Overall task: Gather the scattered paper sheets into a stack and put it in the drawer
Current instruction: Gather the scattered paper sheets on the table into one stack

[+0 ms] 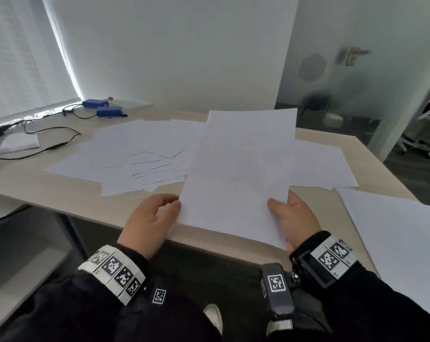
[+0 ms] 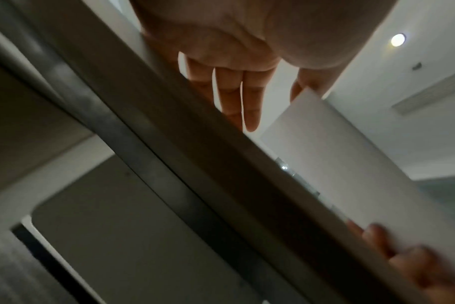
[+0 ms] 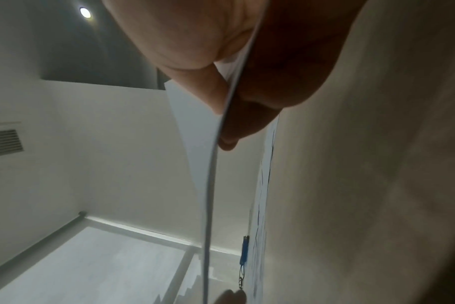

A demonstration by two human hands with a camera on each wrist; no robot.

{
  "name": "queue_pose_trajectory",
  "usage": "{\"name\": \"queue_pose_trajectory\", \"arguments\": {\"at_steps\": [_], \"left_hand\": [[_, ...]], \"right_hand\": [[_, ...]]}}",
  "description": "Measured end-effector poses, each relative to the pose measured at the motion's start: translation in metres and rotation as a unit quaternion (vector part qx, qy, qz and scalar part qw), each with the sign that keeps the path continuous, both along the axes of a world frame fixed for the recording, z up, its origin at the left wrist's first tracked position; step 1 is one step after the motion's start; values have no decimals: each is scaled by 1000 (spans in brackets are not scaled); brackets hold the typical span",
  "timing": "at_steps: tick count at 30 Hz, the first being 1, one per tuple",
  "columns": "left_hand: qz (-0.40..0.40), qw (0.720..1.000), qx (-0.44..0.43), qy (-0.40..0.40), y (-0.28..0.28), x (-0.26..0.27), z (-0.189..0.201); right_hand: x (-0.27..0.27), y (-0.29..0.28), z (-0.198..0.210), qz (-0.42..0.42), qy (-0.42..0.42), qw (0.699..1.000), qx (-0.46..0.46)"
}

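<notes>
A thin stack of white paper sheets is tilted up over the table's near edge. My right hand pinches its lower right edge, thumb on top and fingers underneath; the right wrist view shows this grip on the stack edge-on. My left hand is at the stack's lower left edge. The left wrist view shows its fingers straight and the thumb touching the paper. Scattered sheets lie overlapping on the wooden table; more sheets lie behind the stack. No drawer is in view.
Another pile of sheets hangs over the table's right corner. Two blue boxes with black cables and a white pad sit at the back left. A glass door and chair stand beyond the right side.
</notes>
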State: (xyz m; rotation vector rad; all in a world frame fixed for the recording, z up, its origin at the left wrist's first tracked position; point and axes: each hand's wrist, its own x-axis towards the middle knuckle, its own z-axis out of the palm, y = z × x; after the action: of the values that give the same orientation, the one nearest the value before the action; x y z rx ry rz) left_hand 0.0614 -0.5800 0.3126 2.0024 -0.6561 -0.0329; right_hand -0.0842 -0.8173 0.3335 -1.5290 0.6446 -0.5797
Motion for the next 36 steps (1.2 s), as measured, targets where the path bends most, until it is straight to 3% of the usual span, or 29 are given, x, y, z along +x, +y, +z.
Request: {"name": "queue_pose_trajectory", "arguments": {"at_steps": [4,7,10,15,20,24,29,33,36], "left_hand": [[39,977,177,-110,28,47,-16],[67,933,335,-117,37,77,-16],[77,910,393,-104,39,90,-15],[59,895,415,-154,47,77,-15],[22,900,398,-177,64,65,-26],[1,890,413,-193,74,59,-30],[28,896,346,-276,89,53,-26],[-21,917,272,-293,103,57,-15],[94,955,192,-205,115,65,-10]], "right_hand": [[42,6,4,3,-4,999,48],[72,14,8,8,1,997,75],[94,20,6,14,-4,997,75],[112,15,-11,14,-4,998,58],[121,-6,-32,-4,-27,992,121],[114,13,-14,12,-35,990,137],[115,13,-16,8,-49,988,145],[114,13,-17,5,-58,987,147],[115,9,-21,-8,-76,982,175]]}}
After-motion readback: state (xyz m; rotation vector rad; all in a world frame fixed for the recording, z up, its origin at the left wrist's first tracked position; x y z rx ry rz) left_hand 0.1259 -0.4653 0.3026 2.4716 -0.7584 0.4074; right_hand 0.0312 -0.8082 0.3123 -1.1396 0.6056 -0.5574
